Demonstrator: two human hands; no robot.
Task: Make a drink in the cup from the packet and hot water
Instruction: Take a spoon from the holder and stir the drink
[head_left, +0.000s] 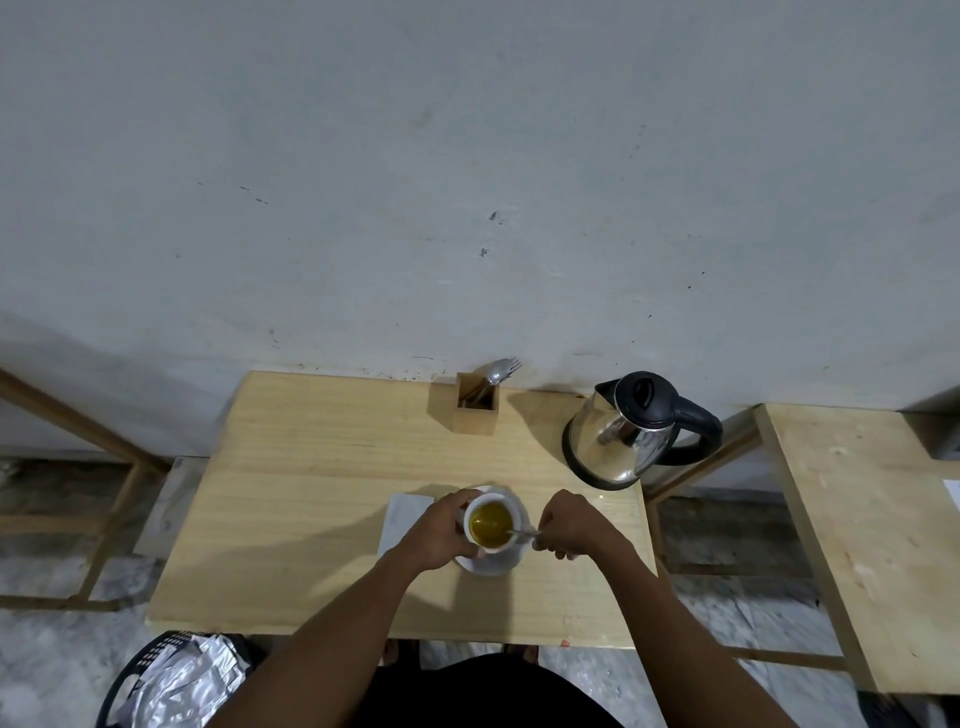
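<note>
A white cup (491, 546) full of yellow-brown liquid stands on a white saucer (500, 564) near the middle of the wooden table (291, 499). My left hand (439, 530) wraps around the cup's left side. My right hand (563, 525) grips a metal spoon (521, 533) whose bowl dips into the liquid at the cup's right rim. A pale grey packet (401, 519) lies flat on the table just left of the saucer, partly under my left hand. The steel kettle (623, 436) with black lid and handle stands at the back right of the table.
A wooden holder (475, 410) with a spoon and fork stands at the table's back edge by the wall. A second wooden table (872, 530) is on the right. A dark basket (171, 680) of crumpled silver wrappers sits on the floor at lower left.
</note>
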